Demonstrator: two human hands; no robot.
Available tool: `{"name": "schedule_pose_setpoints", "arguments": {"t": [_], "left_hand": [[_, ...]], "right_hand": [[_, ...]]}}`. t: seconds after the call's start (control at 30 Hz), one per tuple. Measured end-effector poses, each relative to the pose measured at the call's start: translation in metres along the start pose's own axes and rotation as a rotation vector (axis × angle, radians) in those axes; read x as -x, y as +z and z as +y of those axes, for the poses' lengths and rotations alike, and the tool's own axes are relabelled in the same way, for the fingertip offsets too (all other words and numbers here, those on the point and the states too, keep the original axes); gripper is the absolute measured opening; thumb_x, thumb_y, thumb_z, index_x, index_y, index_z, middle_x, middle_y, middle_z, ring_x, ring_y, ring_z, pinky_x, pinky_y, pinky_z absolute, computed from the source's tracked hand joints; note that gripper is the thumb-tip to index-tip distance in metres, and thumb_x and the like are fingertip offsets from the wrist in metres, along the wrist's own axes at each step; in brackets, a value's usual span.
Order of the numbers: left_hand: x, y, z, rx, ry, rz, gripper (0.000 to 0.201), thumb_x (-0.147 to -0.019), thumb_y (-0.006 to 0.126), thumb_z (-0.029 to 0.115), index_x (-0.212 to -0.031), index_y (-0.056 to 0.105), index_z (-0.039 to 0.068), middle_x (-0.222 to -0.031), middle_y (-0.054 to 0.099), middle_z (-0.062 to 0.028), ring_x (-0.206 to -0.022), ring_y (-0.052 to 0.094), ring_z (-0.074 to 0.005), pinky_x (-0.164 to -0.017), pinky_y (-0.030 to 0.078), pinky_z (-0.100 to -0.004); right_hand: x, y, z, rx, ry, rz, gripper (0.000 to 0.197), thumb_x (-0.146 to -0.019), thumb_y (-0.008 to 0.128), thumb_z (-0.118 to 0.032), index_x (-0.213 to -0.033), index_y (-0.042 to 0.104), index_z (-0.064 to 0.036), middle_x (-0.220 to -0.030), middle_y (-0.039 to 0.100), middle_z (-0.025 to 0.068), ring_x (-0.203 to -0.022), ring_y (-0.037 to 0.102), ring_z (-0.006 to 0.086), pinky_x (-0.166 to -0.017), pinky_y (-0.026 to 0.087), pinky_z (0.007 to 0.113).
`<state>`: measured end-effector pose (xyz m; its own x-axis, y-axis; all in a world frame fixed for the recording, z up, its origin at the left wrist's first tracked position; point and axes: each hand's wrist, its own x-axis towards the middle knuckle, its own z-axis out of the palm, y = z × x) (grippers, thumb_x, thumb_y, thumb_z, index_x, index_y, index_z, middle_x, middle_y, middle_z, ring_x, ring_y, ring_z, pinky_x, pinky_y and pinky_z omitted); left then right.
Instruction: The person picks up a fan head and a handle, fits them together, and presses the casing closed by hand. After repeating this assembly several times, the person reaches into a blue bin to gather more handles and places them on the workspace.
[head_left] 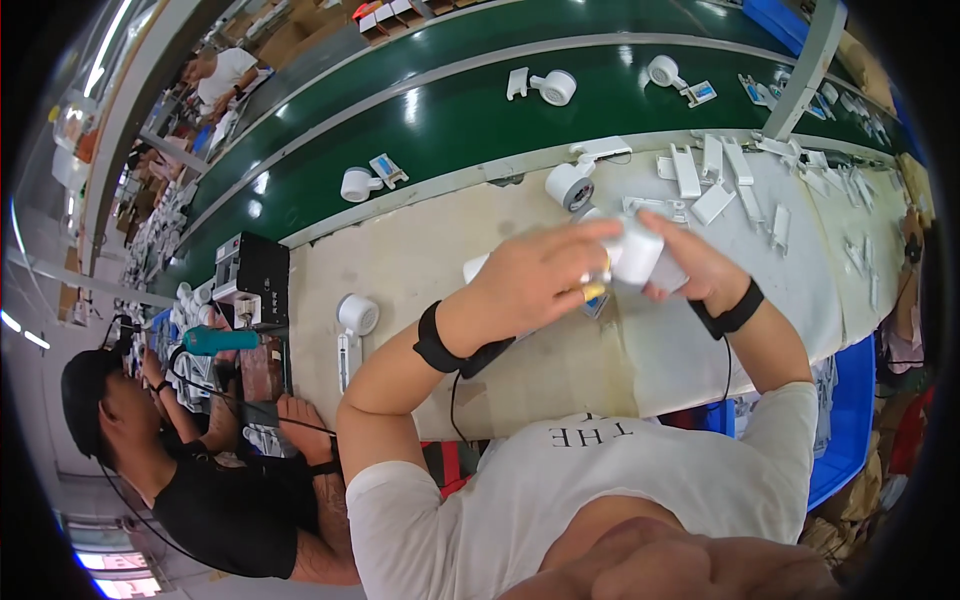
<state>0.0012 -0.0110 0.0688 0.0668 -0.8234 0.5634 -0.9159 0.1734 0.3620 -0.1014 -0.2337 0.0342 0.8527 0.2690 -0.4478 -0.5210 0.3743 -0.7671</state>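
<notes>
Over the middle of the workbench, a white track spotlight [636, 252] with a round cylindrical head is between my two hands. My left hand [535, 278] grips it from the left, fingers curled at its side, with a yellow band on one finger. Round its right side my right hand [705, 268] is closed, thumb and fingers on the housing. Partly behind my left hand lies another white piece [476, 266]. Just beyond my hands, a white spotlight with a dark round face [570, 187] rests near the bench's far edge. A small blue-labelled part [596, 304] shows below my left fingers.
White plastic housings [712, 180] lie scattered at the right. Another spotlight [357, 315] sits at the left. Beyond the bench runs a green conveyor [450, 120] bearing several spotlights. A co-worker in black [235, 510] works at left, near a teal power tool [220, 340]. A blue bin [850, 420] stands lower right.
</notes>
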Motion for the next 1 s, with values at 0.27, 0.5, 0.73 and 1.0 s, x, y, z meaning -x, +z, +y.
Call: {"name": "schedule_pose_setpoints", "arguments": {"t": [0.27,0.5,0.73,1.0], "left_hand": [[0.005,-0.007,-0.006,0.851,-0.681,0.253,0.026,-0.076,0.065,0.006,-0.095,0.046,0.006,-0.096,0.063,-0.0125,-0.068,0.062,-0.0160,-0.056,0.051,-0.0268],[0.004,-0.005,-0.018,1.306,-1.080,0.318,0.032,-0.076,0.065,0.009,-0.100,0.045,0.001,-0.078,0.061,-0.0114,-0.052,0.058,-0.0147,-0.045,0.048,-0.0259],[0.012,-0.003,-0.014,1.315,-0.877,0.149,0.023,-0.084,0.053,0.014,-0.103,0.046,0.002,-0.084,0.059,-0.0115,-0.063,0.056,-0.0134,-0.051,0.047,-0.0262],[0.014,0.002,-0.011,1.030,-0.758,0.074,0.019,-0.088,0.041,0.014,-0.102,0.044,0.001,-0.083,0.058,-0.0107,-0.061,0.055,-0.0132,-0.053,0.044,-0.0257]], "right_hand": [[-0.008,0.008,0.019,0.486,-0.706,0.482,0.027,-0.083,0.059,-0.030,-0.100,0.057,-0.0092,-0.096,0.060,0.0104,-0.074,0.058,0.0186,-0.058,0.046,0.027],[0.005,0.021,0.004,1.939,-1.627,0.374,0.043,-0.063,0.063,-0.012,-0.103,0.059,-0.0279,-0.124,0.047,0.0018,-0.079,0.048,0.0168,-0.062,0.040,0.029],[0.016,0.032,-0.008,1.122,-1.242,0.419,0.054,-0.066,0.072,-0.022,-0.114,0.052,-0.0072,-0.103,0.056,0.0083,-0.085,0.055,0.0190,-0.069,0.045,0.029],[0.012,0.024,-0.010,0.346,-0.458,0.343,0.070,-0.071,0.066,-0.046,-0.118,0.044,0.0017,-0.093,0.059,0.0055,-0.081,0.057,0.0109,-0.065,0.045,0.022]]}}
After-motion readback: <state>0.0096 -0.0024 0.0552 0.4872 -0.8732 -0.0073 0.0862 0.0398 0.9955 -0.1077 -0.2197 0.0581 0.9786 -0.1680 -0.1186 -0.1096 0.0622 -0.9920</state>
